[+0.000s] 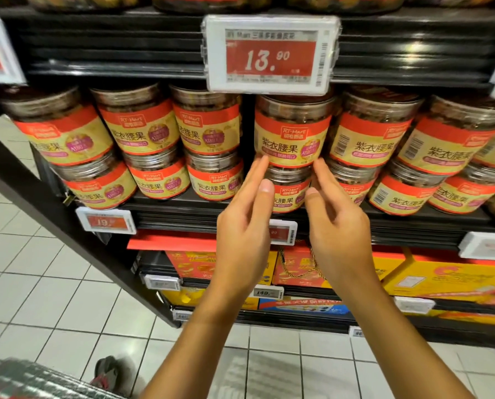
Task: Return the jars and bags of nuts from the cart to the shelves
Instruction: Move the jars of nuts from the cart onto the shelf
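Standing on a lower jar, the cashew jar sat in the upper row on the shelf, mid-view. My left hand was at its 7 o'clock and my right hand at its 5 o'clock, both with fingers straight, loosely spread, holding nothing. The fingertips reached its bottom edge, though I could not tell if they touched. Other jars flanked it at 3 and 9 o'clock. A price tag reading 13.90 hung at its 12 o'clock. Gift boxes filled the shelf below, and the cart showed at 7 o'clock over the tiled floor.
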Available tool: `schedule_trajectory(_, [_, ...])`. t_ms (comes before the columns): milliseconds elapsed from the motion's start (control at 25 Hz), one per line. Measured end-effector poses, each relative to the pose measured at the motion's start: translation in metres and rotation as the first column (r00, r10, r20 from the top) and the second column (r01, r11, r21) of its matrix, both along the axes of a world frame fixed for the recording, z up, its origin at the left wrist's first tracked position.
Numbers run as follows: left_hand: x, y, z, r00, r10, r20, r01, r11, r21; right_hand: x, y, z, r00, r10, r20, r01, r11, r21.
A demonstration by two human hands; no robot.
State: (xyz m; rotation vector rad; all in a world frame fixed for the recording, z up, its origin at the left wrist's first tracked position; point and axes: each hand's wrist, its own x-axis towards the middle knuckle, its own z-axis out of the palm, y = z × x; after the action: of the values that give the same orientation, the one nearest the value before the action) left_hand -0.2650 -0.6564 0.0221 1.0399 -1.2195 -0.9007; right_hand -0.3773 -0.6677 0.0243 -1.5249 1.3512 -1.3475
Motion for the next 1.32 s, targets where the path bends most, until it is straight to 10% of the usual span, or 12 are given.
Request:
schedule_trajectory(360, [0.008, 0.004, -0.018, 0.997, -0.051, -0.049, 0.056, 0.994, 0.096, 0.014, 0.009, -0.020, 1.000, -0.005, -0.031, 0.005, 1.000, 0.001])
schedule_trajectory(600, [0.071, 0.010, -0.032, 0.948, 0.288, -0.133, -0.266, 0.950, 0.162, 0.056, 0.008, -0.006, 0.977, 0.209, 0.032, -0.211, 0.966, 0.148])
schedule_trajectory(1320, [0.073, -0.003, -0.018, 0.983, 0.164, -0.086, -0.144, 0.969, 0.203, 0.085, 0.000, -0.006, 0.996, 0.083, -0.011, -0.080, 0.980, 0.183])
